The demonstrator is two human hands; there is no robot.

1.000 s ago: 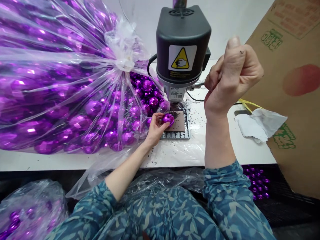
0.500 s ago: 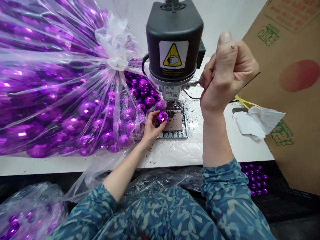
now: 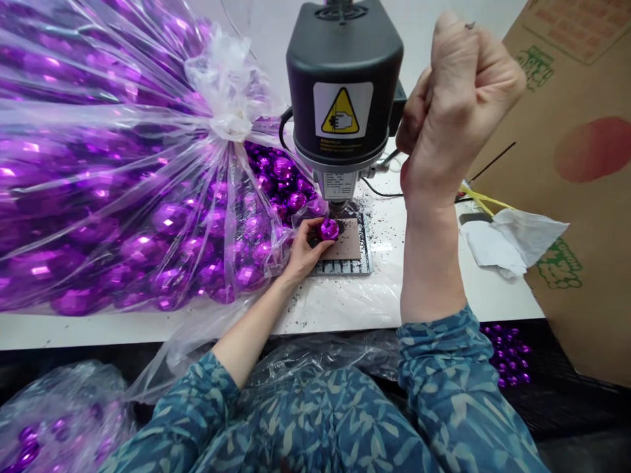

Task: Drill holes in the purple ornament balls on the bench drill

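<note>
My left hand (image 3: 306,246) pinches a faceted purple ball (image 3: 328,228) on the metal plate (image 3: 348,246) under the spindle of a small black bench drill (image 3: 344,92). My right hand (image 3: 456,105) is raised beside the drill's head, fist closed round its thin lever, of which only a short metal rod shows by the fingers. A large clear plastic bag (image 3: 123,157) full of the same purple balls lies on the white table (image 3: 345,302), just left of my left hand.
A big cardboard box (image 3: 576,164) leans at the right, with crumpled white paper (image 3: 513,240) and a yellow strip in front of it. Dark swarf is scattered round the plate. More purple balls lie in bags below the table's edge at both sides.
My right fist has risen by the drill head. My left hand has shifted the ball slightly to the right, under the spindle.
</note>
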